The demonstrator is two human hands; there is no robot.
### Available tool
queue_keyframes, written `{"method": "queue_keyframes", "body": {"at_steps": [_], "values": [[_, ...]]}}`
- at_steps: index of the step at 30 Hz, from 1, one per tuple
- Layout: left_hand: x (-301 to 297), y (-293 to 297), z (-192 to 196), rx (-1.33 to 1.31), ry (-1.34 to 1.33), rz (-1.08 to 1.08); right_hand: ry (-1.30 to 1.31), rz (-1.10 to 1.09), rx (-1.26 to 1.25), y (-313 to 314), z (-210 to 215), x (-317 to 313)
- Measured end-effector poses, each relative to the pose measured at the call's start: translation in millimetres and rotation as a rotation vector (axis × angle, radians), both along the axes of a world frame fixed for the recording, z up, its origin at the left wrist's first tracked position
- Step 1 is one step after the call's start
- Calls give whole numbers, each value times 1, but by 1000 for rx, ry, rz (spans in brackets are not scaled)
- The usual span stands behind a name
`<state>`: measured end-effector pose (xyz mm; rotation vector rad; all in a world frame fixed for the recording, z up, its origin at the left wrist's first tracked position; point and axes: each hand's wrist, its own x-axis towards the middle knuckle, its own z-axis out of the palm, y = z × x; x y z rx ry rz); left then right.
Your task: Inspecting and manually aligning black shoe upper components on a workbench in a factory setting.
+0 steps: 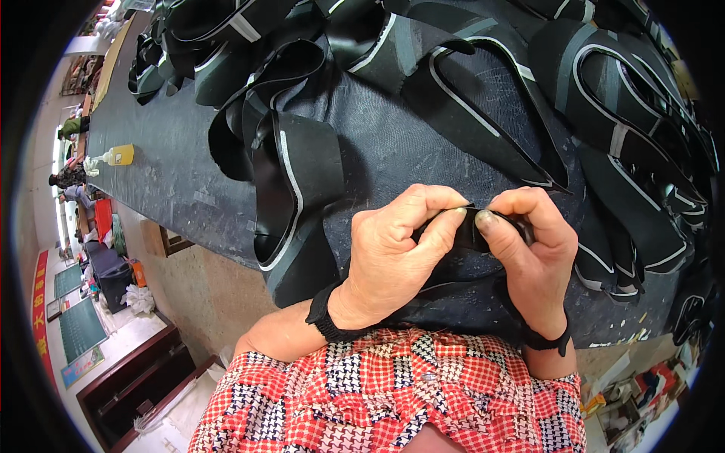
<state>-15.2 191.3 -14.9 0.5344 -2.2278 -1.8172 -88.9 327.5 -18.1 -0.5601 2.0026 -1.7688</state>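
Observation:
My left hand and my right hand meet over the near edge of a dark work table. Both pinch the same black shoe upper piece, thumbs and forefingers closed on its folded edge. Most of that piece is hidden behind my fingers. Each wrist wears a black band. Just left of my left hand lies another black upper with a white trim line, curled up on the table.
Several more black uppers with white trim are piled across the far and right side of the table. A yellow bottle stands at the table's left end. Cabinets and boxes sit on the floor at left.

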Motion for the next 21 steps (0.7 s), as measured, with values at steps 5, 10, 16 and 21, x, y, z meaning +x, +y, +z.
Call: {"method": "queue_keyframes", "body": {"at_steps": [5,10,16,21], "values": [[1,0,-3,25,71,-40,-260,42,-33,1,5,-9],[0,-4,-2,13,20,-78,-342,31,-42,0,4,-11],[0,-7,-1,83,0,-123,-409,53,-29,1,3,-14],[-1,-11,-4,265,-68,-182,-486,-28,-180,0,5,-10]]}}
